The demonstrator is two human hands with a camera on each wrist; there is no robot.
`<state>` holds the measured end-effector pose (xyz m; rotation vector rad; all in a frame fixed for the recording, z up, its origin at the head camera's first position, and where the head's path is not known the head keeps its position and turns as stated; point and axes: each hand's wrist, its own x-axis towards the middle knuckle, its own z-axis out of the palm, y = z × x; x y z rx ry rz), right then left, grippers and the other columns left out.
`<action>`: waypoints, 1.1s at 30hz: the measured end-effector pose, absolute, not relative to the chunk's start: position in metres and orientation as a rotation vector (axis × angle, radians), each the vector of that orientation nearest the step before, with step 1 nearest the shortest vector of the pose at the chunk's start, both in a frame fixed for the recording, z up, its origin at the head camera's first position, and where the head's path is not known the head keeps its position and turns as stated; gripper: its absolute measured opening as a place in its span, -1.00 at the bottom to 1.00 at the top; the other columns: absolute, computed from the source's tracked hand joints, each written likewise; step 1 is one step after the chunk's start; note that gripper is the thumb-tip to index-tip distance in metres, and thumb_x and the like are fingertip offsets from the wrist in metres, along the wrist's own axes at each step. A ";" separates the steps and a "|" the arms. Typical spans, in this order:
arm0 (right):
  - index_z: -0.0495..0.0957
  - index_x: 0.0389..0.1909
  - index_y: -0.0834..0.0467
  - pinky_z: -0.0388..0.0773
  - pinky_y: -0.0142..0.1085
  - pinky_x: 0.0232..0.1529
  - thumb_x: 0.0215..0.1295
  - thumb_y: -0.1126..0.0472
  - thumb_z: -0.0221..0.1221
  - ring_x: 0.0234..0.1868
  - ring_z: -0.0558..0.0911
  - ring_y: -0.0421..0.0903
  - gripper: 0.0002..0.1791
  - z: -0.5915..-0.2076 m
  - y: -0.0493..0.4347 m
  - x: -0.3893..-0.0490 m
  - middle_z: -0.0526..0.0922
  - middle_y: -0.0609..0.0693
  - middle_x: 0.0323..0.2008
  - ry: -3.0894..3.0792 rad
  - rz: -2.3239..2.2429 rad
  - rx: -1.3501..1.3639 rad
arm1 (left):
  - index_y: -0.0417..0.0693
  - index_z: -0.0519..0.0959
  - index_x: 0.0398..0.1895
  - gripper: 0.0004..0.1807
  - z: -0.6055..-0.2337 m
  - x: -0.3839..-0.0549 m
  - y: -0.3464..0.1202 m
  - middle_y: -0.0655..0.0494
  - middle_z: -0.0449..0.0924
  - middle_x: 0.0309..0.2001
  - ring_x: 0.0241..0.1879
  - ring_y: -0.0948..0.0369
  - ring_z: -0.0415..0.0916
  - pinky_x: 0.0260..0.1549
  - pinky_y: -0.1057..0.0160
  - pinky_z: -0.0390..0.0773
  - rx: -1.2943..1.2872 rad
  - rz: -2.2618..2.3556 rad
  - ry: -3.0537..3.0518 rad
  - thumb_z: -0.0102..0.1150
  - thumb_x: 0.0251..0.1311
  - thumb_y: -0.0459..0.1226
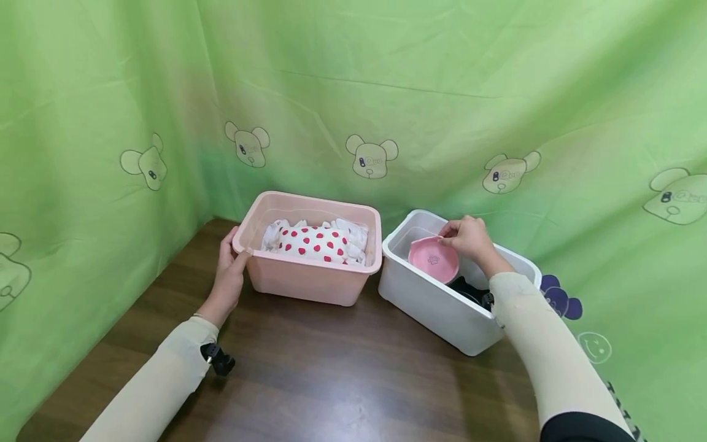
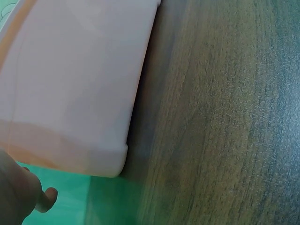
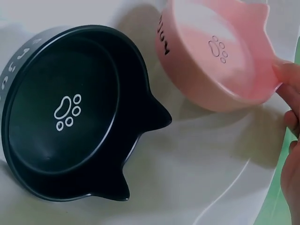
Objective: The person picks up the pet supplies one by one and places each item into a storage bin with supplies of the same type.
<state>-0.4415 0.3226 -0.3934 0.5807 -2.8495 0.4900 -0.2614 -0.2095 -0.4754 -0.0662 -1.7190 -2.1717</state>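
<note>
My right hand (image 1: 469, 240) pinches the rim of a pink cat-eared pet bowl (image 1: 434, 260) inside the white bin (image 1: 436, 304). Thumb and fingers meet on its edge in the right wrist view, where a paw print marks the bowl's inside. Beside it lies a black cat-eared pet bowl (image 3: 70, 112), also with a paw print. My left hand (image 1: 229, 273) grips the left front corner of the pink bin (image 1: 309, 279), thumb over the rim. Within that bin rests a white cloth item with red strawberry-like spots (image 1: 312, 241) and ruffled edges.
Both bins stand side by side on a dark wood-grain table (image 1: 309, 362). A green curtain (image 1: 353, 80) printed with bear heads hangs close behind them and along both sides.
</note>
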 end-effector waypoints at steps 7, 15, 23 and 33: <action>0.75 -0.43 -0.10 0.11 0.00 0.01 0.07 0.13 0.52 -0.29 0.38 -0.09 -0.89 -0.399 0.321 -0.445 0.69 -0.25 -0.52 -2.825 0.201 0.763 | -0.14 -0.06 0.62 -0.31 -0.476 -0.261 -0.208 -0.07 0.02 0.60 0.57 0.09 -0.01 0.42 0.41 0.16 -0.070 -2.161 -1.699 -0.13 0.50 -0.48; 0.73 -0.47 -0.08 0.10 0.06 0.01 0.01 0.15 0.54 -0.32 0.38 -0.10 -0.85 -0.405 0.320 -0.442 0.67 -0.29 -0.55 -2.770 0.137 0.868 | -0.11 -0.08 0.63 -0.31 -0.479 -0.259 -0.207 -0.05 -0.01 0.60 0.57 0.11 -0.03 0.42 0.41 0.15 -0.080 -2.162 -1.730 -0.15 0.53 -0.43; 0.75 -0.18 -0.01 0.14 0.07 0.03 0.09 0.22 0.47 -0.21 0.46 -0.09 -0.76 -0.407 0.321 -0.448 0.78 -0.16 -0.30 -2.710 0.064 0.998 | -0.14 -0.08 0.63 -0.31 -0.477 -0.259 -0.207 -0.07 0.01 0.60 0.56 0.11 0.00 0.42 0.41 0.15 -0.071 -2.166 -1.712 -0.14 0.52 -0.46; 0.73 -0.04 0.06 0.17 0.11 0.02 0.14 0.17 0.44 -0.06 0.52 0.08 -0.67 -0.387 0.316 -0.447 0.78 0.01 -0.12 -2.704 0.010 1.076 | -0.13 -0.05 0.62 -0.31 -0.479 -0.263 -0.208 -0.10 0.01 0.60 0.57 0.05 0.00 0.35 0.45 0.21 -0.085 -2.147 -1.717 -0.10 0.51 -0.45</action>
